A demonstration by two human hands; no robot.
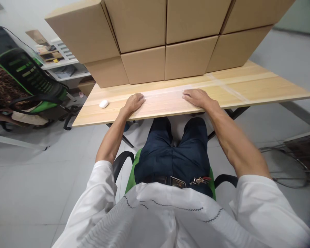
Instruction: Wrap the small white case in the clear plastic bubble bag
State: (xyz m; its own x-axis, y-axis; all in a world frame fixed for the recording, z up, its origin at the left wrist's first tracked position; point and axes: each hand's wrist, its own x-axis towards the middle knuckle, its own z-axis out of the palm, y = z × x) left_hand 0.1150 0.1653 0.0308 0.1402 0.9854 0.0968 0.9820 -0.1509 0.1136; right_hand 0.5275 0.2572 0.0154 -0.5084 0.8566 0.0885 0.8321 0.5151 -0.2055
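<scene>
A thin, pale pinkish sheet (164, 100) lies flat on the wooden table (263, 86) in front of me; I cannot make out exactly what it is. My left hand (135, 103) rests at its left end, fingers lightly bent and laid on the surface. At the right end lies my right hand (197, 97), its fingers stretched inward over the sheet. Neither hand grips anything that shows. To the left of my left hand sits a small white rounded object (103, 103), like an earbud case or a mouse.
Cardboard boxes (144, 63) stand stacked in two rows along the table's back. Clear tape (228, 88) crosses the tabletop on the right. A green and black chair (28, 72) with a seated person is at left, near white shelves (67, 64).
</scene>
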